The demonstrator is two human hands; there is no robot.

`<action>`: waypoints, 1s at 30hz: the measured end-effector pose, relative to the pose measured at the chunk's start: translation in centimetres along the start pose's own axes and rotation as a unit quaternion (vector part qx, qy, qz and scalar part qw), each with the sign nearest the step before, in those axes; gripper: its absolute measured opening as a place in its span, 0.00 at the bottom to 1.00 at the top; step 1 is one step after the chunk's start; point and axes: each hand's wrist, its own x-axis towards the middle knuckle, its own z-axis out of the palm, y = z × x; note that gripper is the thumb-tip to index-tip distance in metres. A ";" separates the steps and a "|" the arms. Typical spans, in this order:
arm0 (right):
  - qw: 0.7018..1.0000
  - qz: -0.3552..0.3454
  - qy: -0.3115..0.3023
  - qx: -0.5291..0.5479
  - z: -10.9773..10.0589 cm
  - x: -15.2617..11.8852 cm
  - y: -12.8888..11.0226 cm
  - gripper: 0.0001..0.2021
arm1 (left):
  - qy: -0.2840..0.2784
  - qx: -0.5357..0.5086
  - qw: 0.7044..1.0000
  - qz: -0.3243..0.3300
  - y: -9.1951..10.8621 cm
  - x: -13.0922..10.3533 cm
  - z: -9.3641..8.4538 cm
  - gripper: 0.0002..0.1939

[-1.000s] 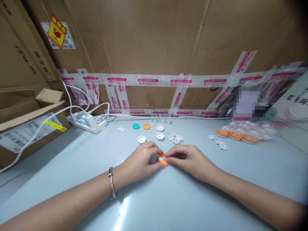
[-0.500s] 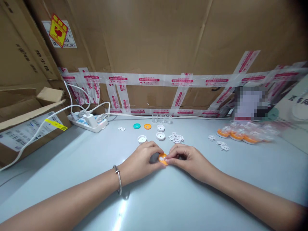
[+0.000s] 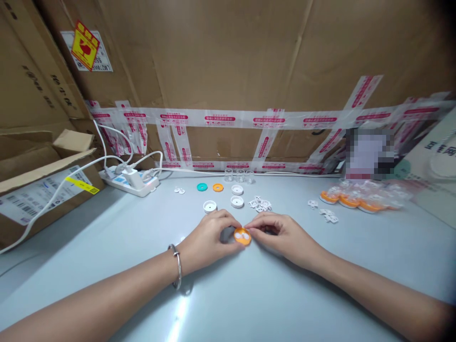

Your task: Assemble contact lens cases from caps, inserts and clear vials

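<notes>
Between the thumb and index finger of my left hand (image 3: 217,235) is a shallow orange round cap (image 3: 242,241), gripped by its left side on the table. Two small white rounded pieces (image 3: 242,235) lie in it, side by side. My right hand (image 3: 280,232) has its thumb and forefinger close together at the cap's upper right rim, apparently touching it. Just beyond my hands are white round cups (image 3: 210,206) and a little pile of white cut-out plastic parts (image 3: 261,204). Farther back lie a teal ring (image 3: 202,187) and another orange ring (image 3: 218,187).
Clear cylinders (image 3: 240,175) stand by the cardboard wall. At left are a power strip (image 3: 135,183) with cables and an open carton (image 3: 46,185). Orange-based clear-topped items (image 3: 359,202) cluster at right, near more white parts (image 3: 328,215). A small white pair (image 3: 179,190) lies back left.
My right fingertips have drawn back from inside the orange cap to its rim, uncovering both white pieces. My left hand keeps its hold.
</notes>
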 end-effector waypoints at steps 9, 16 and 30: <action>0.998 -0.047 0.017 -0.025 -0.1 -0.5 -0.1 0.07 | 0.010 -0.005 1.000 -0.003 0.2 -0.1 0.0 0.15; 0.997 -0.020 0.073 -0.007 -1.0 -0.2 0.1 0.09 | 0.120 0.085 0.987 -0.058 -1.4 0.2 -3.7 0.11; 0.997 -0.002 0.080 0.020 -0.9 -0.1 -0.2 0.11 | 0.037 -0.107 0.987 -0.115 -3.7 1.1 -4.0 0.12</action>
